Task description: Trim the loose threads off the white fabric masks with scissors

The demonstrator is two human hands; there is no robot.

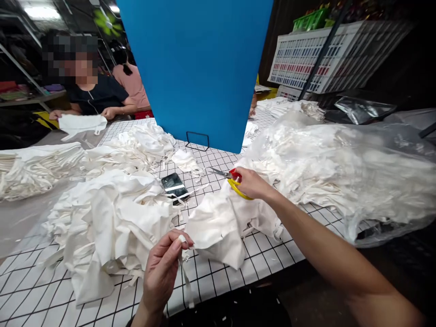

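Fingers [177, 243] of the left hand [161, 272] are pinched together on a thin white strap [186, 281] at the corner of a white fabric piece [218, 227] lying just beyond them on the tabletop [41, 290]. The right hand [252, 184], farther out, is closed around yellow-handled scissors [230, 179]. The cloth looks light, limp and floppy; it is best gripped at an edge or strap

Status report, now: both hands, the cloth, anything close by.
Left hand pinching a white strip at the white cloth piece. Right hand gripping yellow-handled scissors, blades clear of the cloth. Phone lying by the cloth pile.
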